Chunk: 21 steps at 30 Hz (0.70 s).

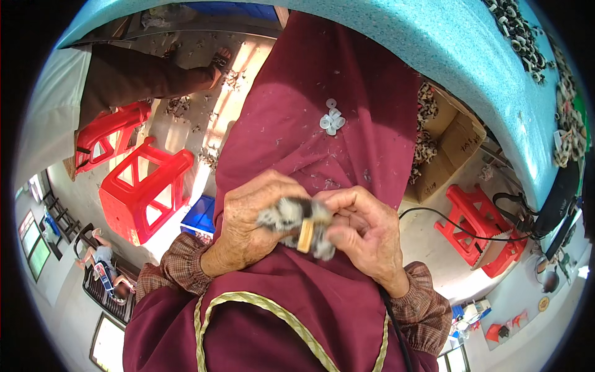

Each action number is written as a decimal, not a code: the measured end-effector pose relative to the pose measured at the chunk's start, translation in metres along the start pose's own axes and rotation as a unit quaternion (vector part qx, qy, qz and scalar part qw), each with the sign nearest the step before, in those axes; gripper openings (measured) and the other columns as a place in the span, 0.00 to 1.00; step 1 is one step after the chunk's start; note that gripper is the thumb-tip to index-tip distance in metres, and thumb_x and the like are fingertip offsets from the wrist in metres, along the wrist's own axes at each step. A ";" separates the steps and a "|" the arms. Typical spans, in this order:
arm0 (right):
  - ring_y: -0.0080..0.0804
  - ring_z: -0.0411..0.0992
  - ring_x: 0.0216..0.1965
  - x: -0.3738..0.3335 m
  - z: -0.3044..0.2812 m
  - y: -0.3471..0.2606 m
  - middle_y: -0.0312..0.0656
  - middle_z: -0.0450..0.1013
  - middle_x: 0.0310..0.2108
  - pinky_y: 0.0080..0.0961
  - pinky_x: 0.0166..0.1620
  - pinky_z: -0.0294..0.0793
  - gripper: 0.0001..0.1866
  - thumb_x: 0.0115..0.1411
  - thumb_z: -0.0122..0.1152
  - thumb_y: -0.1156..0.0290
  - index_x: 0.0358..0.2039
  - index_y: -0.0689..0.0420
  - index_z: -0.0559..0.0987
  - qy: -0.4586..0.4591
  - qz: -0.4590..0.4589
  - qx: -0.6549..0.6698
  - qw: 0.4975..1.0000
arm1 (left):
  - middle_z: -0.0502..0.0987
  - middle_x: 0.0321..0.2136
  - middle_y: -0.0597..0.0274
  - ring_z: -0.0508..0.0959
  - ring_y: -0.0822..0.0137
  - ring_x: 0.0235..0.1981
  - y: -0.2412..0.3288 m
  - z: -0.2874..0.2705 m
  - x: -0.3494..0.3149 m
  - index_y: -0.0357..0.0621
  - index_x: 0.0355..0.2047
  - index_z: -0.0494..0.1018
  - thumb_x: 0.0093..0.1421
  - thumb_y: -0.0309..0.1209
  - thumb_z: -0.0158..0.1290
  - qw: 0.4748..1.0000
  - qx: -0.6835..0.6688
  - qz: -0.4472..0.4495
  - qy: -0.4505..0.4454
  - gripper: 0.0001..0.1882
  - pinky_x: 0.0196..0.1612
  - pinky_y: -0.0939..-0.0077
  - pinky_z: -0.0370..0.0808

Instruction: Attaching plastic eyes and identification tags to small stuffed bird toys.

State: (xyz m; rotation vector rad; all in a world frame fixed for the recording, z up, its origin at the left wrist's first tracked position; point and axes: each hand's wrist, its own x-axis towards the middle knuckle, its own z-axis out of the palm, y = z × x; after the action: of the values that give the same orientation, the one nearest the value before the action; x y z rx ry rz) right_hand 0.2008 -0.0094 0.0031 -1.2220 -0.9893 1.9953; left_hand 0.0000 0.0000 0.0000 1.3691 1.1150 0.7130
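Observation:
My left hand (248, 220) is closed round a small fluffy piece (286, 214) in grey, white and black, held above my lap. My right hand (369, 235) grips its other side between curled fingers and thumb. A small tan, wood-like block (305, 235) shows between the hands, against the fluff; motion blur hides how the two are joined. Beyond the hands, several whitish plastic caps (333, 121) lie in a cluster on the maroon apron (297, 80) across my lap, among loose bits of fluff.
A light-blue speckled tabletop (434, 56) curves across the far right, bearing piles of small dark and white pieces (520, 40). Beneath it stands a cardboard box (455, 139) beside more fluffy pieces. Red stools (145, 192) stand at left and right. A person's leg (142, 71) reaches in at far left.

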 end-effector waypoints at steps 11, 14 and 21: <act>0.27 0.72 0.42 0.000 0.004 -0.002 0.45 0.71 0.41 0.25 0.46 0.77 0.18 0.47 0.70 0.80 0.37 0.68 0.71 0.001 -0.006 -0.045 0.999 | 0.76 0.24 0.59 0.77 0.68 0.25 -0.004 0.004 0.003 0.38 0.34 0.77 0.42 0.19 0.58 0.999 0.014 -0.020 0.020 0.14 0.29 0.77 0.73; 0.22 0.75 0.36 -0.001 0.007 0.003 0.40 0.74 0.34 0.20 0.39 0.79 0.17 0.46 0.72 0.77 0.34 0.65 0.73 0.031 -0.011 0.004 0.999 | 0.76 0.23 0.60 0.77 0.68 0.24 -0.003 0.005 0.002 0.38 0.33 0.77 0.41 0.21 0.59 1.000 0.008 -0.015 0.014 0.15 0.27 0.77 0.73; 0.22 0.75 0.36 -0.004 0.009 0.003 0.39 0.75 0.33 0.19 0.39 0.78 0.15 0.48 0.70 0.79 0.34 0.66 0.74 0.030 0.028 0.093 0.995 | 0.76 0.22 0.58 0.77 0.65 0.21 0.002 0.004 0.001 0.37 0.33 0.77 0.42 0.22 0.59 0.999 0.043 0.023 0.019 0.14 0.24 0.76 0.73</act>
State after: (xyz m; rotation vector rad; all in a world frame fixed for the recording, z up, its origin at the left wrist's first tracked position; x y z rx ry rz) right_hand 0.1937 -0.0166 0.0046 -1.2132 -0.7295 2.0304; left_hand 0.0045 -0.0001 0.0016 1.4630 1.1590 0.7341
